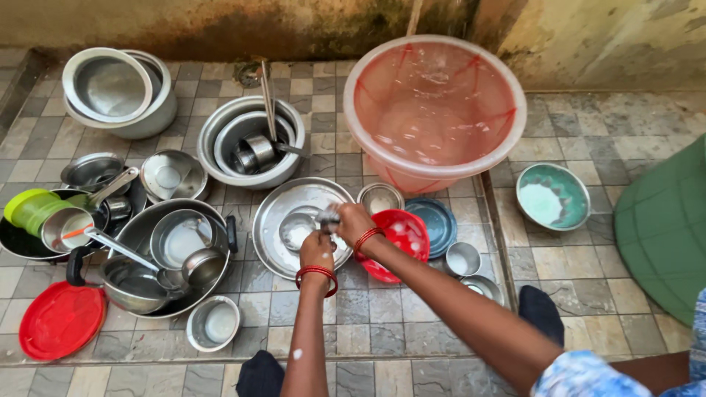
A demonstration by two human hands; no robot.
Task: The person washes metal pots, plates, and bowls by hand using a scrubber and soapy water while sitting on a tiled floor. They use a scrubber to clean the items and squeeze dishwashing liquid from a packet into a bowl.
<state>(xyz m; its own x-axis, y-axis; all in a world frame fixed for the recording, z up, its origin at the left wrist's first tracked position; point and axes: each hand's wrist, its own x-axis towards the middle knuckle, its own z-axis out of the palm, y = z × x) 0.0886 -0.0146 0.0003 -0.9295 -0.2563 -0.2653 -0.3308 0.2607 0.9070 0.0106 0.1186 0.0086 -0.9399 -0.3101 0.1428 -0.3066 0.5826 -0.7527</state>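
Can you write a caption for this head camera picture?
Two hands scrub a small steel utensil over a steel plate, dishes all around.

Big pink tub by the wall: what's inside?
The pink tub holds water with ripples and glare on top. Its ribbed bottom shows faintly through; whether anything lies sunk in it cannot be told.

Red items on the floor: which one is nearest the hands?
The red perforated basket, right beside the right hand. The flat red lid lies far off at the lower left.
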